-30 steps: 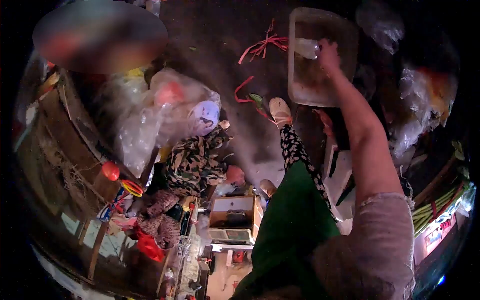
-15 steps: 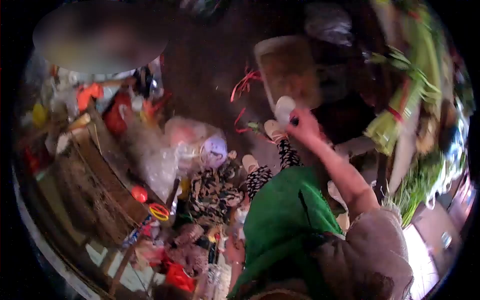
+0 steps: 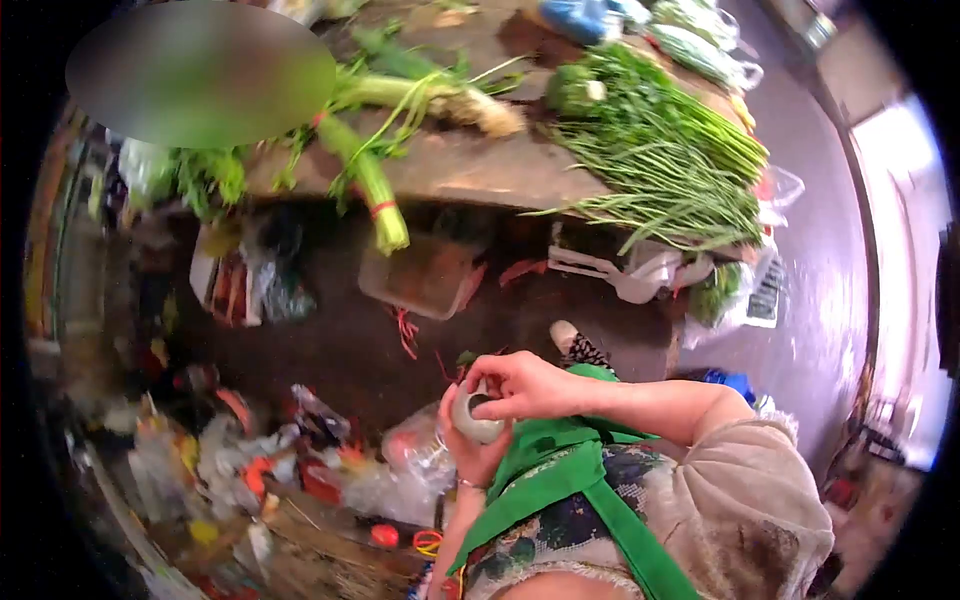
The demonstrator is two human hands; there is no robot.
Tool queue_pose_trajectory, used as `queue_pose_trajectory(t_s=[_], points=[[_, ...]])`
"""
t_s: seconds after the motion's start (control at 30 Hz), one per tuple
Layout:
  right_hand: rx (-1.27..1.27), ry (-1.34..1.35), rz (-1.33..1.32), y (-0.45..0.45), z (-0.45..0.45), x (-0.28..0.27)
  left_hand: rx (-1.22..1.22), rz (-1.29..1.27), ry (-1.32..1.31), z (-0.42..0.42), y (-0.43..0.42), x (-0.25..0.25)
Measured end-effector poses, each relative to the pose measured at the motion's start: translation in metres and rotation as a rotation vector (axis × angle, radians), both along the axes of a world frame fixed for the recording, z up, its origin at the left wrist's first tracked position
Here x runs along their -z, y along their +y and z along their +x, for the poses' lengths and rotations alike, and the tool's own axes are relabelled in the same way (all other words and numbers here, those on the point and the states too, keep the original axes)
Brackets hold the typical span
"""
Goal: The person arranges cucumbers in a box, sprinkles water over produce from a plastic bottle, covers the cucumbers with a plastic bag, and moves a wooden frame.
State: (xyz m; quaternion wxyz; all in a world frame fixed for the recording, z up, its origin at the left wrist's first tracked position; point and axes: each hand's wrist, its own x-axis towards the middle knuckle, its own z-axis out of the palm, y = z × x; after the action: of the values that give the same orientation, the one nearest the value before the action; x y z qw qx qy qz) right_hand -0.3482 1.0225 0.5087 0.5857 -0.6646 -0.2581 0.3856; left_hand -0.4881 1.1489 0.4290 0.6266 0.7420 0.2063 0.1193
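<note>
Left hand (image 3: 474, 460) closed round cup (image 3: 479, 430) — right hand (image 3: 522, 385) at its rim, can't tell its grip — table edge (image 3: 475, 190) well apart.

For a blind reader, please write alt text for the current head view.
The left hand holds a pale cup-like container, with the right hand at its open top. Beyond, leafy greens and a red-banded stalk bundle lie on a brown table.

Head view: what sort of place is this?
Probably a vegetable stall or market: long greens are piled on a table, and a stalk bundle with a red band hangs over its edge.
</note>
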Motion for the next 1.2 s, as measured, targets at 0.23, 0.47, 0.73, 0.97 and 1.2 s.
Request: queue_pose_trajectory(t_s=[0.23, 0.47, 0.73, 0.97, 1.2], points=[[0.042, -0.240, -0.076, -0.158, -0.014, 0.031, 0.244, -0.075, -0.116, 0.044, -0.068, -0.062], [0.291, -0.394, -0.122, -0.290, -0.039, 0.030, 0.504, -0.321, -0.224, 0.114, -0.226, -0.126], [0.874, -0.227, 0.055, -0.407, -0.077, 0.034, 0.689, -0.756, 0.014, 0.160, -0.354, -0.094], [1.190, 0.038, -0.064, -0.434, -0.124, 0.056, 0.871, -0.870, 0.373, 0.175, -0.430, -0.054], [1.477, 0.202, -0.106, -0.443, -0.164, 0.067, 1.070, -0.849, 0.676, 0.176, -0.489, -0.032]])
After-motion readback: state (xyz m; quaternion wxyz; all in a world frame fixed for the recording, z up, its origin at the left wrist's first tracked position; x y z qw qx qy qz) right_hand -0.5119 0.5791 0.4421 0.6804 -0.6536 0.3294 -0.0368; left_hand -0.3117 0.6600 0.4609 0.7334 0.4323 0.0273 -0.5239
